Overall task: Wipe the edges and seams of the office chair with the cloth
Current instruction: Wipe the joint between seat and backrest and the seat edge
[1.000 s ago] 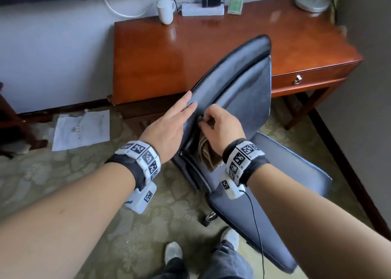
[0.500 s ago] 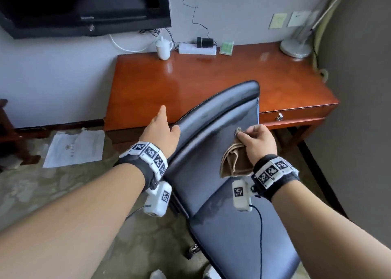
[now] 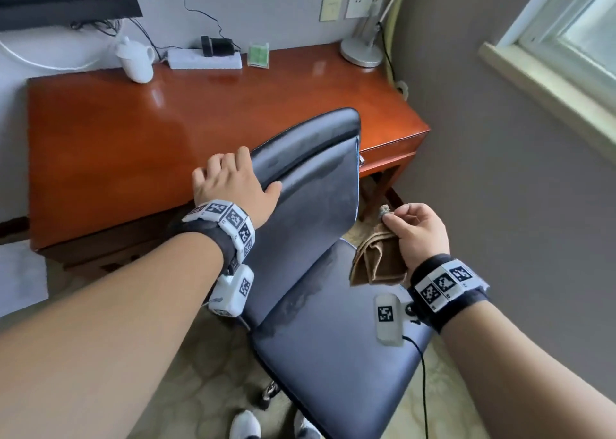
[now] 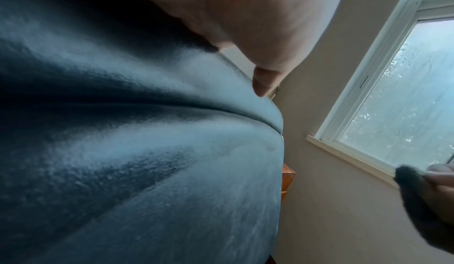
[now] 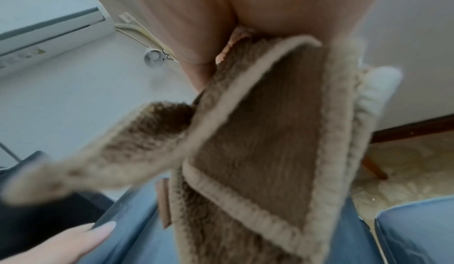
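chair [image 3: 320, 205]: we see it before the bench [image 3: 133, 132]
mug [image 3: 136, 60]: on bench, left of lamp [image 3: 361, 50]

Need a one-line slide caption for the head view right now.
Left hand rests on the dark-blue leather office chair's backrest; right hand holds a folded brown cloth beside it.
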### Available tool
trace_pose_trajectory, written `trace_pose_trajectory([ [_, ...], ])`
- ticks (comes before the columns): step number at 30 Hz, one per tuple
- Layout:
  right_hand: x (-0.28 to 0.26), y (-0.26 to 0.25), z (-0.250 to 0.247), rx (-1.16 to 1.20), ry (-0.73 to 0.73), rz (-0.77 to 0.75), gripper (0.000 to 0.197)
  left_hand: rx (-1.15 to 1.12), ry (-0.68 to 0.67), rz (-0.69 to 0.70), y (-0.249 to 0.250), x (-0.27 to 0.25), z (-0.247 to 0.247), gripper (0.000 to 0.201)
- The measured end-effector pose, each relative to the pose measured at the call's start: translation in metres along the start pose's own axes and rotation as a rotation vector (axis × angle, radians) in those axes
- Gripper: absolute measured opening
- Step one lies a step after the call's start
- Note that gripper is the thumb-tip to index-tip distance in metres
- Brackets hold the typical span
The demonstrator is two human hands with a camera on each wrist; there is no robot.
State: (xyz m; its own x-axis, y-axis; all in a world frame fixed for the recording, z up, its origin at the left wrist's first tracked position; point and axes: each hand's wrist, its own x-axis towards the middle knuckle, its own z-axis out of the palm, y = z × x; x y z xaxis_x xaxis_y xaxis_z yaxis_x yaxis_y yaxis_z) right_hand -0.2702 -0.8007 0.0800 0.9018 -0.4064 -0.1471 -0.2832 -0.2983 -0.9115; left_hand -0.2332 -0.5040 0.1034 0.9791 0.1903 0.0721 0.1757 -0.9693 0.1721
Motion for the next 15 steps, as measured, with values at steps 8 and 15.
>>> trace_pose_trajectory([
  [8,-0.008,0.002,-0.067,-0.101,0.182,0.024,0.017,-0.092,0.023,0.116,0.026,0.048,0.01,0.066],
  [15,0.025,0.013,-0.113,-0.054,0.235,0.034,0.017,-0.103,-0.042,0.067,0.069,0.068,0.012,0.043],
])
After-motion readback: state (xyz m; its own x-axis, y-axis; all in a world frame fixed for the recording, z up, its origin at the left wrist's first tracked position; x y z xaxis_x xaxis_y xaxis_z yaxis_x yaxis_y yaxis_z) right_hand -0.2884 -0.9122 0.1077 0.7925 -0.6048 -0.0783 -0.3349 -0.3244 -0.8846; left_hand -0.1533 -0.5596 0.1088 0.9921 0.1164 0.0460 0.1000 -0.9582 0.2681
